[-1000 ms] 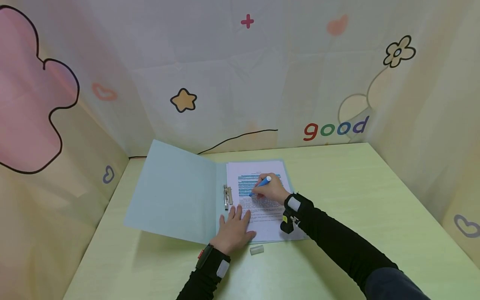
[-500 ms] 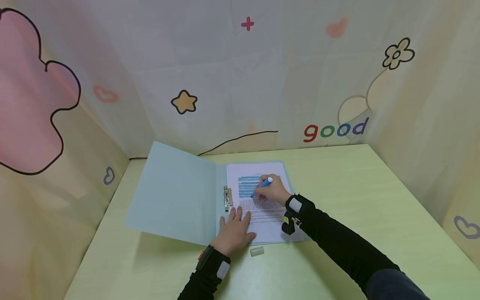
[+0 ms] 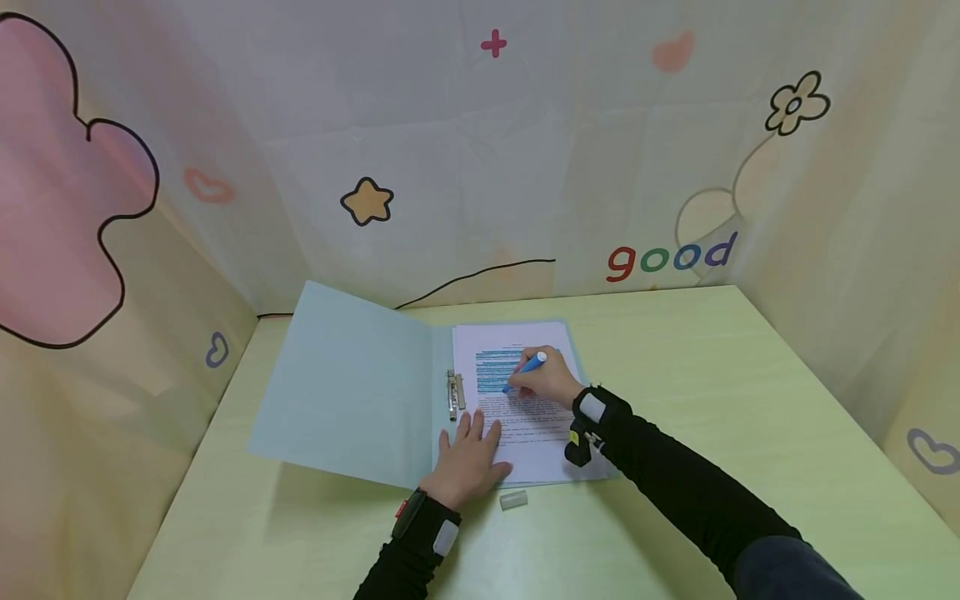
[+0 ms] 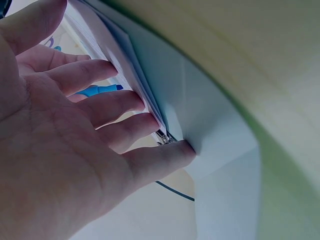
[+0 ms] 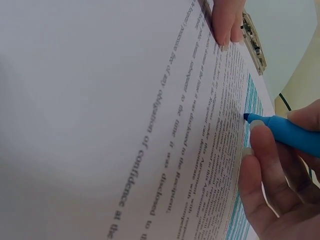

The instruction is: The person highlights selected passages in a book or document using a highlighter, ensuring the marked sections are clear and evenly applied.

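Between the thumb and fingers of my right hand (image 3: pixel 551 382) is a blue highlighter (image 3: pixel 535 362), tilted, its dark tip down at the printed sheet (image 3: pixel 540 454). Blue-marked lines fill the upper block of text; plain print lies below. In the right wrist view the highlighter (image 5: pixel 295 134) meets the edge of the blue band. My left hand (image 3: pixel 467 467) lies spread on the lower left of the sheet, fingers straight. The left wrist view shows its palm and fingertips (image 4: pixel 145 102) on the paper and folder. A metal clip (image 3: pixel 455 393) sits at the sheet's left edge.
The pale blue folder's cover (image 3: pixel 348 387) stands partly raised on the left. A small grey cap (image 3: pixel 513 500) lies on the table (image 3: pixel 720 392) just below the folder. A patterned curtain (image 3: pixel 450 150) encloses the table at the back and sides.
My right hand with the highlighter has shifted slightly to the right along the text since a second ago. The left hand stays in place.
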Demonstrator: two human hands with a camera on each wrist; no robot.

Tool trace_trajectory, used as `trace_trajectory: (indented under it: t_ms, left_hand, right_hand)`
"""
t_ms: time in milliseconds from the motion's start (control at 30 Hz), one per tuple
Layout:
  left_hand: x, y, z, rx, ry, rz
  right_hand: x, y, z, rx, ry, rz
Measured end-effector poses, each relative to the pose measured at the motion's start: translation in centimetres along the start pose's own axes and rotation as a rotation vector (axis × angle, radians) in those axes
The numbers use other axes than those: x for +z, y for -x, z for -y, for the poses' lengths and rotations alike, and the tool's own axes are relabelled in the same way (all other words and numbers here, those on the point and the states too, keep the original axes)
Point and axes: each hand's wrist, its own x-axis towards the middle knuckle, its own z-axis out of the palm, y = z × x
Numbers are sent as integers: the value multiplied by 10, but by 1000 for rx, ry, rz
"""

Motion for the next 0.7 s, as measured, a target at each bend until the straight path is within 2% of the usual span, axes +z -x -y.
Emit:
trace_trajectory:
  t_ms: [267,567,700]
  left_hand:
    - [0,1,-1,4,-1,-7]
    - [0,0,0,5,1,0]
    - [0,0,0,2,7,2]
  right_hand:
    - [-2,-1,-3,-2,-20,5]
    - [-2,0,-4,-13,6,2]
    - [-3,2,-2,6,8,-11]
